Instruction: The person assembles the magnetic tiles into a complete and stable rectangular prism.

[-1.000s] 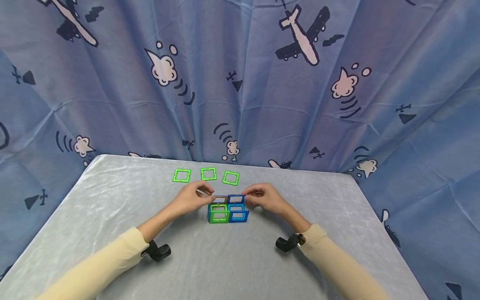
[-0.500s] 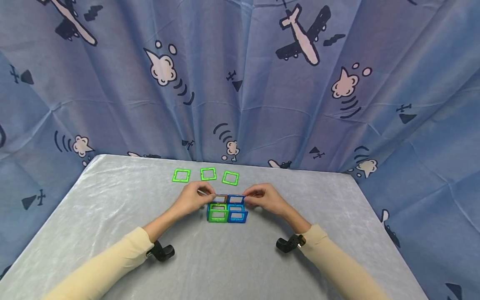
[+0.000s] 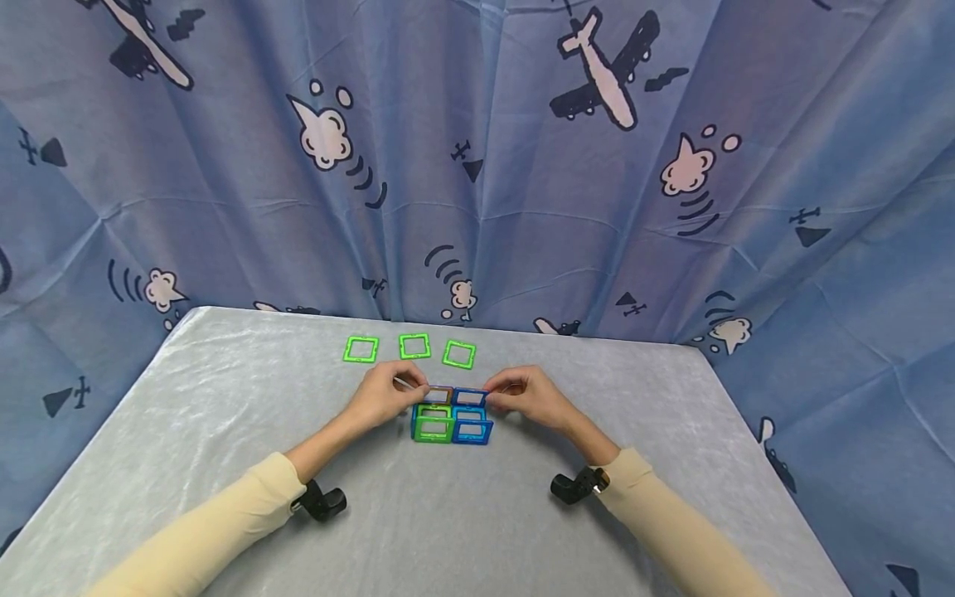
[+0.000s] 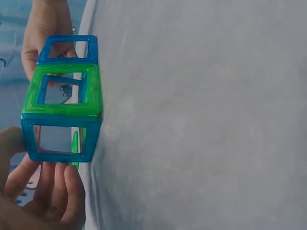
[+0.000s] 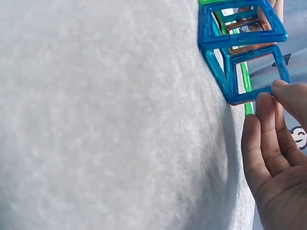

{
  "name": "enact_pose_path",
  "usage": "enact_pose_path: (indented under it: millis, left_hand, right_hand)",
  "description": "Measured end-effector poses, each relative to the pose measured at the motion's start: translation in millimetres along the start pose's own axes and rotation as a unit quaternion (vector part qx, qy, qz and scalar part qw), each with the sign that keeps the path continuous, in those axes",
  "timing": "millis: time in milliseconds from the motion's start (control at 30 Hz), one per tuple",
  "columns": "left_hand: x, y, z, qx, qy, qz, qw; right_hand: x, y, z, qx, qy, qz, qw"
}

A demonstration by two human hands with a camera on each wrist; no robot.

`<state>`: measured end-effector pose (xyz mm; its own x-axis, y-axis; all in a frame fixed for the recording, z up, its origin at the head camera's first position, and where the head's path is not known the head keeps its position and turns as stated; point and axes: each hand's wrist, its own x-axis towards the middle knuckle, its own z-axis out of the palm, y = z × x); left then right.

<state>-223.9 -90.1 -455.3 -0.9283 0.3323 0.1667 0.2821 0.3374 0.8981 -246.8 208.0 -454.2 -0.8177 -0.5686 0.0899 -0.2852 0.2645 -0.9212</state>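
Note:
A small open box of magnetic tiles stands mid-table, with a green tile (image 3: 435,419) at front left and a blue tile (image 3: 472,422) at front right. Along its back are an orange tile (image 5: 253,48) and another blue tile (image 3: 470,390). My left hand (image 3: 378,400) pinches the back left end by the orange tile, thumb nearest me. At the back right, my right hand (image 3: 531,395) pinches the edge of the blue tile between thumb and fingers. A blue side tile (image 4: 61,157) faces the left wrist camera. Some inner joins are hidden.
Behind the box, three loose green square tiles (image 3: 361,337) lie flat in a row near the far edge of the grey cloth-covered table (image 3: 448,531). A blue curtain (image 3: 477,232) with printed planes hangs beyond that edge.
My left hand has edged slightly right and closer onto the box's back left corner. The box has shifted a touch left; the right hand stays almost in place.

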Motion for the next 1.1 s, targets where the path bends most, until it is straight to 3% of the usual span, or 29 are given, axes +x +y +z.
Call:
enact_pose_path:
  millis: [333, 533, 633, 833, 1100]
  left_hand:
    - [-0.9, -6.9, -4.0, 0.009, -0.022, 0.034, 0.9991]
    - [-5.5, -10.3, -11.9, -0.013, -0.065, 0.024, 0.9975]
    - [-8.8, -11.8, -17.1, -0.034, -0.098, 0.028, 0.9942]
    - [-15.2, -17.6, -24.5, -0.066, -0.146, 0.028, 0.9867]
    - [-17.5, -17.5, -25.6, -0.085, -0.169, 0.021, 0.9817]
  right_hand:
    - [3.3, -1, -7, -0.048, -0.033, -0.012, 0.9982]
    - [9.4, 2, -22, -0.064, -0.06, 0.025, 0.9958]
    - [14.5, 7, -29, -0.054, -0.049, 0.034, 0.9967]
    - [26.6, 22, -32, -0.063, -0.009, 0.01, 0.9979]
    - [43.8, 26, -23, -0.105, 0.029, -0.012, 0.9939]
